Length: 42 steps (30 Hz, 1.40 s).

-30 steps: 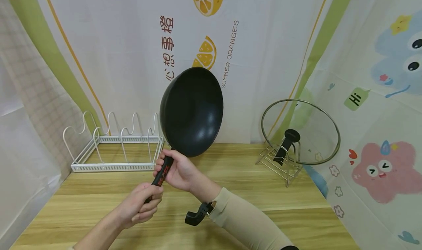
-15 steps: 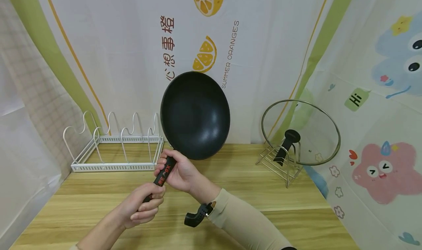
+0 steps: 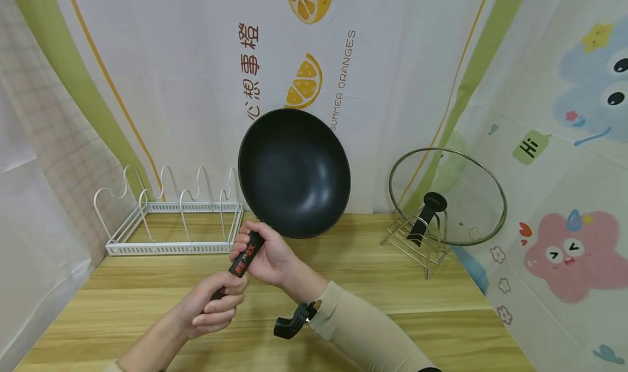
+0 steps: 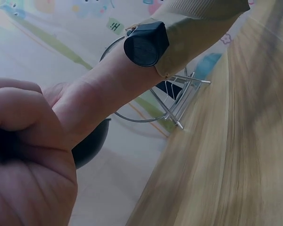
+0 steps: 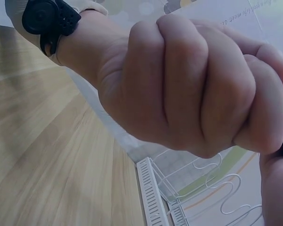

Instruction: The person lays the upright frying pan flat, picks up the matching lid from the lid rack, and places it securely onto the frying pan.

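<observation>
A black wok (image 3: 294, 173) is held up off the table, its dark inside facing me, tilted with the handle running down to the left. My left hand (image 3: 213, 306) grips the lower end of the black handle (image 3: 247, 255), which bears red lettering. Higher up, close to the pan, my right hand (image 3: 267, 255) holds the same handle with curled fingers. In the left wrist view the wok (image 4: 92, 143) is mostly covered by the hands. The right wrist view has my left hand (image 5: 188, 89) curled in a fist, the handle barely showing.
A white wire rack (image 3: 169, 246) stands on the wooden table (image 3: 343, 285) at the back left. At the right, a glass lid (image 3: 471, 197) with a black knob leans in a small metal stand (image 3: 427, 252). Printed cloths (image 3: 392, 61) hang behind and beside the table.
The wok has turned about its handle, so its inside now faces me more fully and its opening looks rounder. Both hands stay on the handle, nearly in the same place.
</observation>
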### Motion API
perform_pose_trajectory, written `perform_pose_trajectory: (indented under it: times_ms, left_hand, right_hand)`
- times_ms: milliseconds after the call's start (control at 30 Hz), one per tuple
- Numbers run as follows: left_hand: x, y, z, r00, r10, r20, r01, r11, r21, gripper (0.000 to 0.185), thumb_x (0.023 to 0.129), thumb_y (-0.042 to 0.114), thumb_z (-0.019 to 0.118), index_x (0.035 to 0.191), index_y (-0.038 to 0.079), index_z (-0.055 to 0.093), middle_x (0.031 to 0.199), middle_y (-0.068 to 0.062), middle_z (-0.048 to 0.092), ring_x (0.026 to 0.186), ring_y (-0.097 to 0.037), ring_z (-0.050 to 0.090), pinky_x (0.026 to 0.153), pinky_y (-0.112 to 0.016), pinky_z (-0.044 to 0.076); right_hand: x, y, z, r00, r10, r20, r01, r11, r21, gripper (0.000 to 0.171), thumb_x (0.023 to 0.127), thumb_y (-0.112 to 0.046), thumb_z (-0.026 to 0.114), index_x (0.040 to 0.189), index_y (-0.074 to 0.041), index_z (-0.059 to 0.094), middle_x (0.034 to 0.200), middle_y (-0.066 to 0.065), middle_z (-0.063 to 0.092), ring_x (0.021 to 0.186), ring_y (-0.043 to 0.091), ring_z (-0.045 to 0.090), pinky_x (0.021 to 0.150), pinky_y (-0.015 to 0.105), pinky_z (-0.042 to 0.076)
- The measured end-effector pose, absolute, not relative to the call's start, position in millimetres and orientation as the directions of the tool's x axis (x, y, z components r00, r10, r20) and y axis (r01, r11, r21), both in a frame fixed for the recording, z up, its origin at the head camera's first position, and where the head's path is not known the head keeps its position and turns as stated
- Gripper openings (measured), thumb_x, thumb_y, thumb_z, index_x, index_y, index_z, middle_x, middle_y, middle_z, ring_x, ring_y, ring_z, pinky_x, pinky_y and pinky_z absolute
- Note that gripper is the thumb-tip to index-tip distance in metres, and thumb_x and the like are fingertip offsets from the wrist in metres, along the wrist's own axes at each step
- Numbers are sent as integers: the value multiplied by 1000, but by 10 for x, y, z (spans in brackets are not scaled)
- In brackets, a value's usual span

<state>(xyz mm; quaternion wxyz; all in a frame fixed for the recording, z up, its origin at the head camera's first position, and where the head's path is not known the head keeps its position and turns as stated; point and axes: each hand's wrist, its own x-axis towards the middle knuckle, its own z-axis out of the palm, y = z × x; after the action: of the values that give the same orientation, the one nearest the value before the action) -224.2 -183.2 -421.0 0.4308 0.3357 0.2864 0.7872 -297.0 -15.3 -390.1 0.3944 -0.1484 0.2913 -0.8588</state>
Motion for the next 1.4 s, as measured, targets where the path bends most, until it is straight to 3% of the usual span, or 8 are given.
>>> perform_pose_trajectory:
  times_ms: [567,1067,1400]
  left_hand:
    - [-2322,-1828,-4250,-244,896,371,-618,-438,652,25,113,18,26,88,15,30,59,9,27,34,-2,22,28,-21,11]
    - [-2357,-1787,-4224,-99,878,469,-743,-379,552,30,117,23,31,88,17,28,60,8,32,31,-1,27,27,-17,19]
    - [-2405,-1763,-4227,10,861,509,-815,-287,502,31,117,25,33,87,19,27,59,8,35,29,-2,30,27,-18,25]
  right_hand:
    - [-2947,-140,-3899,-625,-773,110,571,-549,-610,46,119,-31,29,75,-24,41,74,-13,42,68,2,46,79,18,37]
    - [-2913,-122,-3947,-629,-765,136,561,-568,-602,46,118,-29,26,74,-24,37,72,-13,41,70,2,47,81,19,38]
    - [-2897,-119,-3974,-665,-737,121,545,-589,-597,44,115,-26,33,72,-23,38,72,-12,43,70,3,47,82,20,38]
